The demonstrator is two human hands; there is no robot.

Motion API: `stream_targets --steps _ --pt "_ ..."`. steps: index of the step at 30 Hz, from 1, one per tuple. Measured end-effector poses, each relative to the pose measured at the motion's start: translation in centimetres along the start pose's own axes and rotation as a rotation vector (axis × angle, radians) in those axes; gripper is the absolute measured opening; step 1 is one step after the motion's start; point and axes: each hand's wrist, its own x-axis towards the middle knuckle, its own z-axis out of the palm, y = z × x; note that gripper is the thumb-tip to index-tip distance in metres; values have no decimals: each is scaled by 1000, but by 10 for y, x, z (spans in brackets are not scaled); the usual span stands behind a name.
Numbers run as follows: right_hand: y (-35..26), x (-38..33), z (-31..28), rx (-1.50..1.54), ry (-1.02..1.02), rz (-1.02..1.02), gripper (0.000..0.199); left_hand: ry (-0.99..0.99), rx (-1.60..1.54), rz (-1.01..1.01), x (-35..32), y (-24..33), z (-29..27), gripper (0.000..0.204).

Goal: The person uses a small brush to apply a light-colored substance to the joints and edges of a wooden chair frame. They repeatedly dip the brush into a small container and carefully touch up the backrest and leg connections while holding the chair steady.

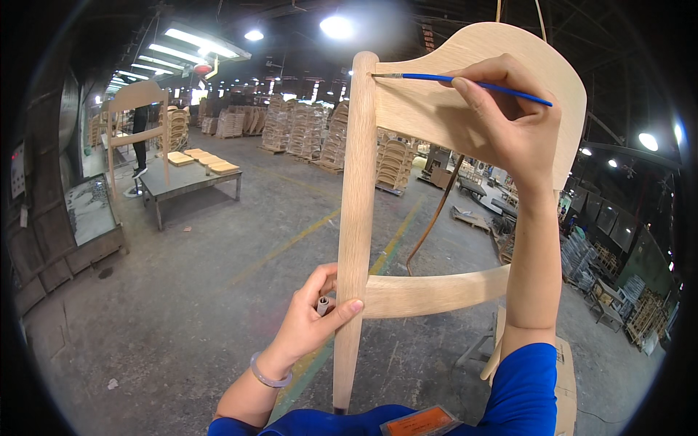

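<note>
A pale wooden chair back frame (356,182) stands upright before me, with a round post on its left, a broad curved top panel (436,91) and a lower crossbar (429,294). My left hand (313,312) grips the post near the crossbar, its thumb across the front. Tucked in that same hand is a small grey tube-like piece (323,306), mostly hidden by the fingers. Pinched in my right hand (509,109) is a slim paintbrush (429,76) with a blue handle. The brush tip touches the joint where the top panel meets the post.
At the left, another chair frame (138,131) stands beside a low metal table (193,178) bearing flat wooden pieces. A person's leg (139,142) shows behind it. Wrapped stacks of chair parts (291,127) line the back. A cardboard box (566,385) is at the lower right.
</note>
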Motion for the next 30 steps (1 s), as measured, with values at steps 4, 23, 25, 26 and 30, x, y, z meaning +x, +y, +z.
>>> stream_targets --steps 4,23,25,26,30 --pt "-1 1 3 -16 -3 20 7 3 -8 8 0 -1 -4 52" --pt "8 3 35 30 3 22 7 25 38 -28 5 -6 -25 51" --pt "10 1 37 89 12 28 6 35 24 -25 5 -7 -24 51" --pt "12 0 38 115 21 27 6 44 28 -26 6 -8 -23 51" --pt "17 0 43 118 27 21 6 67 16 -33 10 -11 -26 50"
